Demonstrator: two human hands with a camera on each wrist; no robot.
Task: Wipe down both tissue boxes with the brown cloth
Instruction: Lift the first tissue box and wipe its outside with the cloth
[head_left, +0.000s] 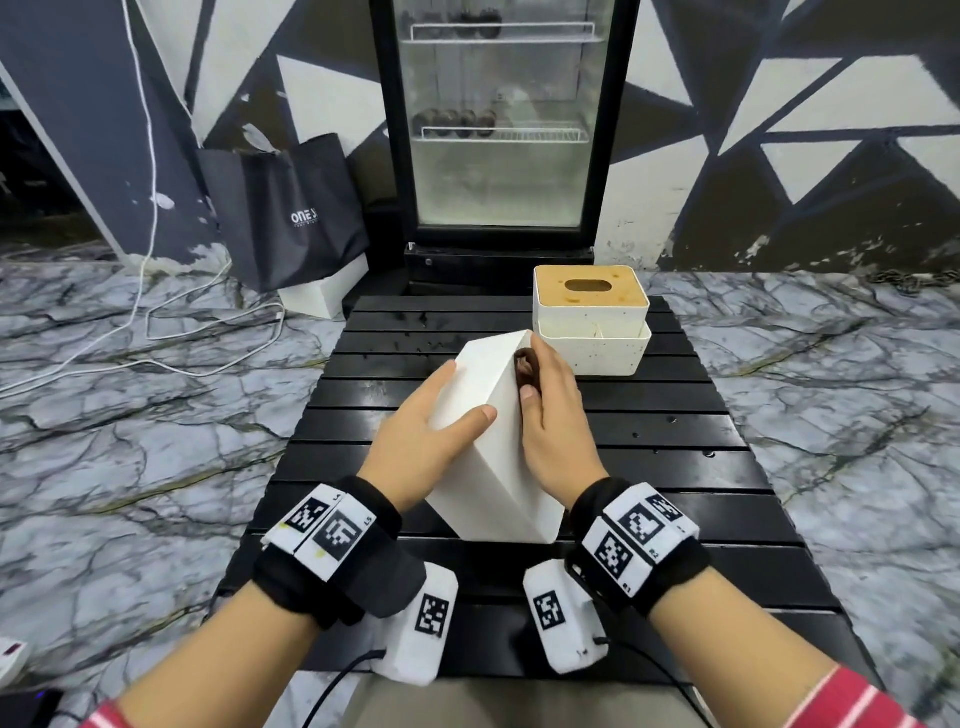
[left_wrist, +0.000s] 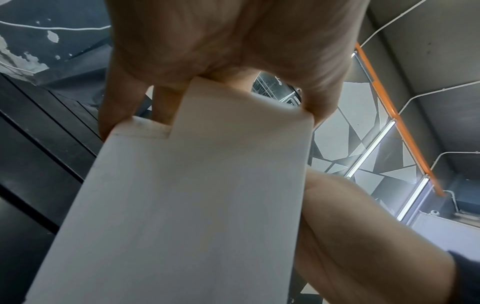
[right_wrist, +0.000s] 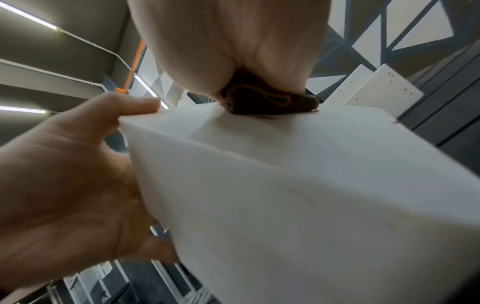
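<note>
A plain white tissue box (head_left: 488, 447) stands tilted on one end over the black slatted table (head_left: 675, 467). My left hand (head_left: 431, 421) grips its left side, thumb across the upper face. My right hand (head_left: 550, 415) holds the bunched brown cloth (head_left: 525, 370) and presses it against the box's right face near the far end. The left wrist view shows the white box (left_wrist: 194, 195) under my left fingers (left_wrist: 114, 111). In the right wrist view the brown cloth (right_wrist: 262, 100) sits on the white box (right_wrist: 298, 195). A second tissue box (head_left: 589, 301) with a wooden lid stands behind, nested in a white tray.
A black glass-door fridge (head_left: 498, 130) stands just beyond the table. A dark shopping bag (head_left: 285, 208) and white cables (head_left: 156, 332) lie on the marble floor at the left. A white tray (head_left: 592, 348) holds the second box at the table's back right.
</note>
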